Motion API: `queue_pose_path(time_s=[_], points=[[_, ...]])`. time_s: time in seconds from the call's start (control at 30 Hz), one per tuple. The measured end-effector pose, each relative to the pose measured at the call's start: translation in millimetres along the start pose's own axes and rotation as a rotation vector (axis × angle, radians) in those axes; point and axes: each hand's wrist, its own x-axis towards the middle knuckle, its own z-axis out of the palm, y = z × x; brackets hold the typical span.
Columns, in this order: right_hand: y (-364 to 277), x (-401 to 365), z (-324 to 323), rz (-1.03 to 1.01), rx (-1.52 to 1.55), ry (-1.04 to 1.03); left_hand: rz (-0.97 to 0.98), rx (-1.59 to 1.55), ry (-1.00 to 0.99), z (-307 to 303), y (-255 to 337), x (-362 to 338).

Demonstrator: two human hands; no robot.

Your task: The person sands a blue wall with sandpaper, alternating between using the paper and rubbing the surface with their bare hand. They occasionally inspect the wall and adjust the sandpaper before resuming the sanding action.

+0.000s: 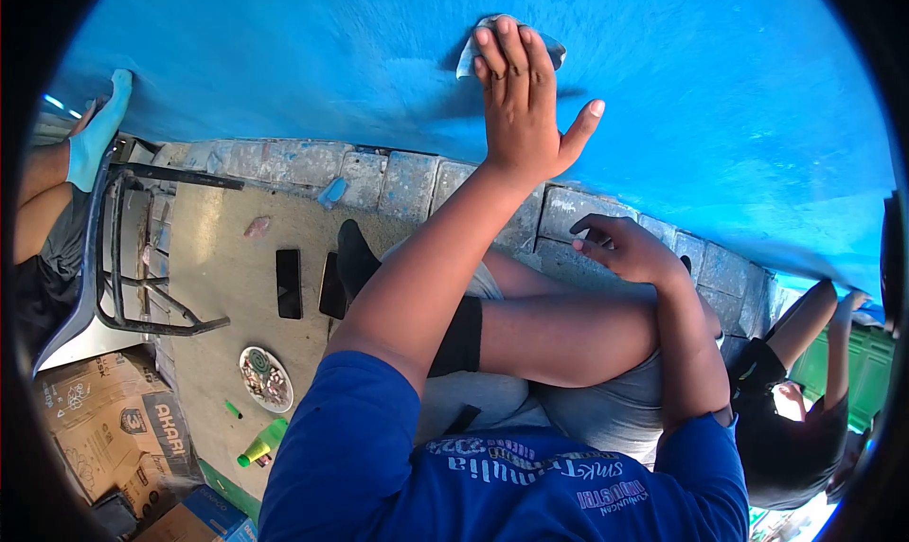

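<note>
My left hand [521, 106] reaches up to the blue surface [682, 97], its fingers laid over a small grey sheet [466, 61] pressed flat against it. The fingertips lie on the sheet, with the thumb spread out to the right. Lower and further right, my right hand [630, 248] hangs loosely above my bent knee. Its fingers are a little curled and apart, with nothing visible between them, and it does not touch the blue surface.
Grey paving blocks [409, 184] edge the blue surface. Left of my legs lie two phones [289, 284], a plate of small items [265, 379] and a green bottle [262, 444]. A chair [114, 258], cardboard boxes [114, 428] and another person's leg [47, 177] are further left. Another person [786, 428] sits at right.
</note>
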Motion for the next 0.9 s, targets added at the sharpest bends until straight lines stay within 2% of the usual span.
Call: queue_pose_path(time_s=[0.17,0.23,0.27,0.3,0.4,0.47,0.53,0.6,0.67,0.73,0.8,0.9], points=[[0,-3,-1,0.006,-0.027,0.002,0.032,0.004,-0.023,-11,-7,9],[3,-3,0,0.007,-0.012,-0.009,0.102,0.131,-0.128,-27,-19,24],[4,-3,0,0.005,0.001,-0.02,0.04,0.198,-0.221,-39,-25,34],[4,-3,-1,0.008,0.005,-0.017,0.043,0.194,-0.224,-42,-29,33],[0,-5,0,0.005,-0.025,0.007,-0.124,0.008,0.119,-32,-27,22],[2,-3,2,-0.052,-0.055,-0.025,-0.111,0.009,0.102,-10,1,-2],[-5,-3,2,-0.045,-0.054,-0.05,-0.152,-0.004,0.06,-8,4,2],[-8,-3,2,-0.02,-0.038,-0.071,-0.076,0.099,0.119,-28,-46,30],[-3,-4,3,-0.024,-0.028,-0.039,0.009,0.182,0.17,-33,-57,46],[1,-6,5,-0.035,-0.03,-0.013,-0.272,-0.033,0.245,-46,-43,43],[4,-5,4,-0.009,-0.085,-0.012,-0.207,-0.009,0.202,-16,-18,5],[-6,-2,5,-0.035,-0.113,-0.022,-0.105,0.059,0.126,-18,-8,15]])
